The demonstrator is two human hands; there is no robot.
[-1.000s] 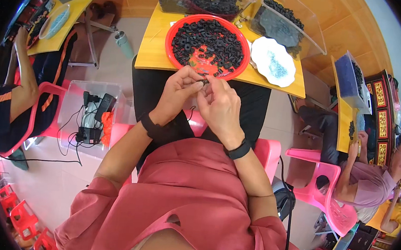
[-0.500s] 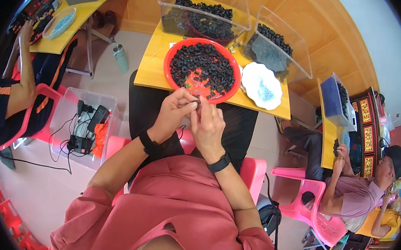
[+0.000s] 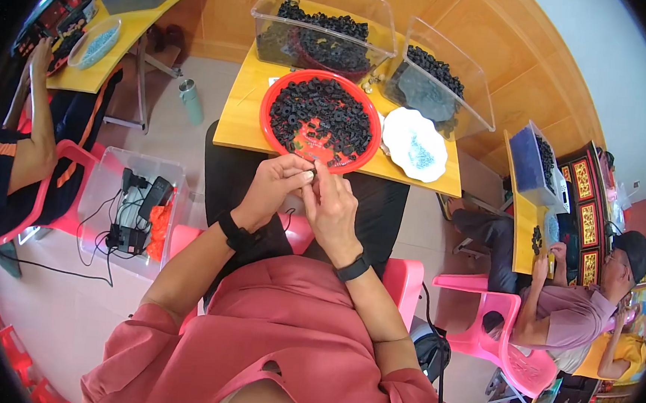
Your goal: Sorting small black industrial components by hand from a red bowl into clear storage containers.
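Observation:
Just past the near edge of the yellow table, my left hand point(image 3: 278, 185) and my right hand point(image 3: 331, 206) meet with fingers pinched together. Between the fingertips is a small black part, mostly hidden by them. Right beyond my hands lies a red round tray point(image 3: 269, 133) holding many small black ring-like parts point(image 3: 322, 105). To the right of it, a white scalloped plate point(image 3: 398, 126) carries a spread of small light-blue pieces point(image 3: 421, 153).
Two clear plastic bins point(image 3: 324, 23) point(image 3: 452, 64) of black parts stand at the back of the yellow table point(image 3: 244, 113). A clear box with cables point(image 3: 136, 218) is on the floor at left, near a green bottle point(image 3: 191, 101). People sit at tables on both sides.
My view has shifted slightly, so the table and tray sit a little lower and more to the left. Both hands remain pinched together at the same small part.

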